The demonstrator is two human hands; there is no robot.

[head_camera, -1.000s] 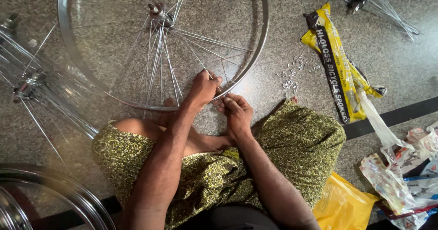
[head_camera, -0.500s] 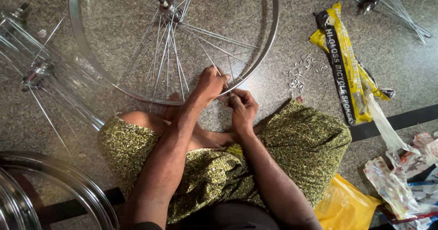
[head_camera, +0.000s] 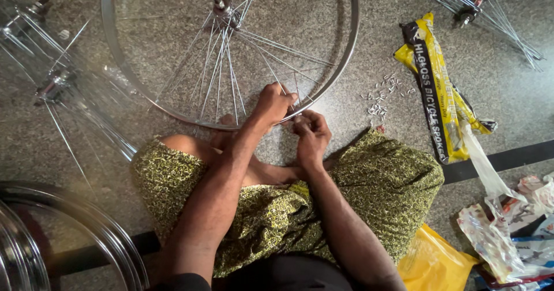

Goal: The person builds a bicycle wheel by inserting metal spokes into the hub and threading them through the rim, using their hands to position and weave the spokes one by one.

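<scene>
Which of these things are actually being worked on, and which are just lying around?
In use: wheel rim, spokes, left hand, right hand, small nipples.
Lying about: yellow packet, spare rims, yellow bag, wrappers.

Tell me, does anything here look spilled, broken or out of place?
The small metal bits lie scattered loose on the stone floor, beside the yellow-and-black packet, whose end is torn open. The wheel rim has spokes only on part of its circle. Both hands, left hand and right hand, are at the rim's near edge.
</scene>
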